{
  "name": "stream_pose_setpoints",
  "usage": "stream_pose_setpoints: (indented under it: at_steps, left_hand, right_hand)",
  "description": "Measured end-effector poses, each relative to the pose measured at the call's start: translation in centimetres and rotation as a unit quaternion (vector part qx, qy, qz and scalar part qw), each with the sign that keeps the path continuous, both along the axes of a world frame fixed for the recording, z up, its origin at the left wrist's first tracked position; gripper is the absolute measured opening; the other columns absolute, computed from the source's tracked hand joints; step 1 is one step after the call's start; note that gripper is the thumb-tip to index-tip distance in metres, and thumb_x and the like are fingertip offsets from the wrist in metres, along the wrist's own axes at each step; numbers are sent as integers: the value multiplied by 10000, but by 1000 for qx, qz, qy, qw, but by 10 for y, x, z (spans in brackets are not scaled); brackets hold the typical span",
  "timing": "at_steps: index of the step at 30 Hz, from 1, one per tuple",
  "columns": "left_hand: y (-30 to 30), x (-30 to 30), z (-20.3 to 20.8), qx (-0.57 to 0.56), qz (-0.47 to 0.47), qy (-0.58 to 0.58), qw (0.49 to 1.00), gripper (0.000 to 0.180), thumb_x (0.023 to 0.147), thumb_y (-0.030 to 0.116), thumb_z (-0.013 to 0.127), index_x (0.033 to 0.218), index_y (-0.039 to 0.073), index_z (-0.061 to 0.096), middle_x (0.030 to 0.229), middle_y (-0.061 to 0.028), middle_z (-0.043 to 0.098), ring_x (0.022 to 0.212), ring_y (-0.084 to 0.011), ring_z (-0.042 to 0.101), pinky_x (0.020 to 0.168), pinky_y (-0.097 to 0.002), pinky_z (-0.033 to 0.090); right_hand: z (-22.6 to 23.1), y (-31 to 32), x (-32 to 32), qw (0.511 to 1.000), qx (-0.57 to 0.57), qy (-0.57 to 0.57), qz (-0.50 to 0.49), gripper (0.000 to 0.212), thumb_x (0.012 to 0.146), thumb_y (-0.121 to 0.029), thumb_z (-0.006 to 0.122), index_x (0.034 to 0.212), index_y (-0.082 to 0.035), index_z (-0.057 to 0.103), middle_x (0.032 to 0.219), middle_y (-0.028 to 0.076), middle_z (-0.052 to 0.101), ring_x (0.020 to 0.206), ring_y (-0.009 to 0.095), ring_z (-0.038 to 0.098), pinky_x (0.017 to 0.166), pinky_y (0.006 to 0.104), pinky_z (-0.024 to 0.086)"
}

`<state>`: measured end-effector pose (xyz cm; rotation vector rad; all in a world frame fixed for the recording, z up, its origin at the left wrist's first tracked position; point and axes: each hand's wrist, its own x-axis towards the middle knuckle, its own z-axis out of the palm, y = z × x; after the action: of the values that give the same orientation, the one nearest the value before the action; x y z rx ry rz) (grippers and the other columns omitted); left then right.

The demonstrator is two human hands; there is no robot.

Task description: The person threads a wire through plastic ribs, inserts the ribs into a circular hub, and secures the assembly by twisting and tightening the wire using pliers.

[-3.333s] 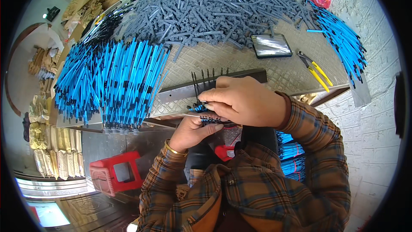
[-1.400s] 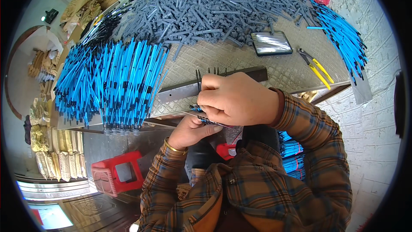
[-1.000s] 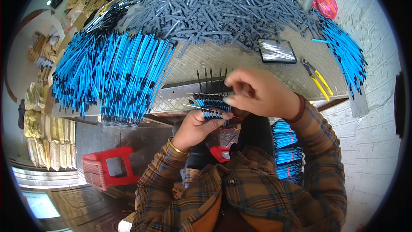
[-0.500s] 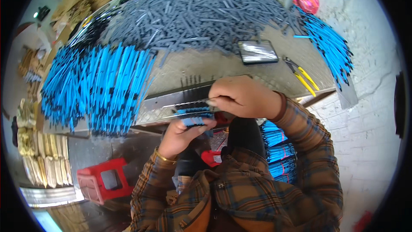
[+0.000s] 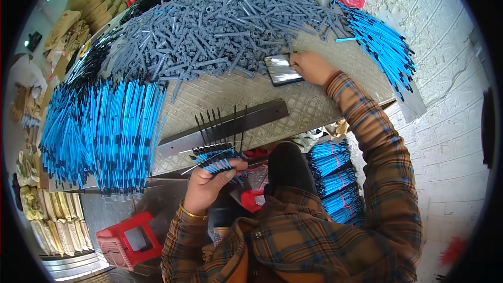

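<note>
My left hand (image 5: pixel 207 186) is closed round a small bundle of blue-and-black rods (image 5: pixel 216 163), fanned out, their black tips pointing away from me over the table edge. Thin metal wires lie crosswise over the bundle. At the far side of the table, my right hand (image 5: pixel 314 68) is pinched at the right edge of a shallow black tray (image 5: pixel 283 69) of thin silver wires. Whatever its fingertips hold is too small to make out. A dark metal bar (image 5: pixel 225 128) lies along the near table edge, behind the bundle.
A large heap of grey plastic tubes (image 5: pixel 209 26) covers the table's back. Blue rods are piled at the left (image 5: pixel 115 131) and right (image 5: pixel 380 47). Tied blue bundles (image 5: pixel 335 178) stand below the table, beside my leg. A red stool (image 5: pixel 128 238) stands at lower left.
My right hand has moved from above the bundle, away and to the right, to the wire tray. My left hand keeps the bundle. The yellow-handled pliers are now hidden, apparently behind my right arm.
</note>
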<state>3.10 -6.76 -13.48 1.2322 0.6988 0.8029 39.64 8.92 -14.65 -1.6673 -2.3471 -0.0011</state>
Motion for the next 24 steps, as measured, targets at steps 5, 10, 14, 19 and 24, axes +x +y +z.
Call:
stream_pose_setpoints:
  at_steps: [5,10,14,19,24]
  left_hand:
    - [-4,-3,3,3,1,5,1000,211,872,1,519,1062,-12,608,1046,-104,634,998,-175,582,879,-300,436]
    - [-5,0,7,6,9,7,1000,210,870,6,523,1061,-14,609,1045,-108,636,998,-180,586,888,-300,434]
    - [-7,1,6,3,24,12,1000,209,865,6,526,1058,-12,604,1023,-120,641,984,-206,597,889,-327,440]
    - [-3,4,3,23,29,21,999,215,856,0,525,1060,-8,594,987,-146,649,963,-253,615,885,-373,455]
    - [-4,5,3,23,38,9,999,217,858,-6,517,1061,-9,595,985,-147,648,961,-247,614,879,-365,458]
  right_hand:
    - [6,-6,-7,998,29,50,-4,132,821,-177,549,810,-47,531,797,165,565,750,373,542,652,437,430]
    - [10,-7,-5,993,56,100,15,140,832,-186,534,836,-46,534,791,176,564,770,378,549,670,440,438]
    - [11,-7,-9,993,68,94,-7,129,833,-172,509,870,-54,544,799,176,576,789,373,562,680,446,443]
    - [2,-3,-11,999,33,-31,-5,120,829,-153,498,893,-63,544,834,163,575,810,373,563,686,449,442]
    - [10,-5,-12,998,61,23,8,107,822,-150,504,877,-64,534,847,158,569,808,374,563,683,453,442]
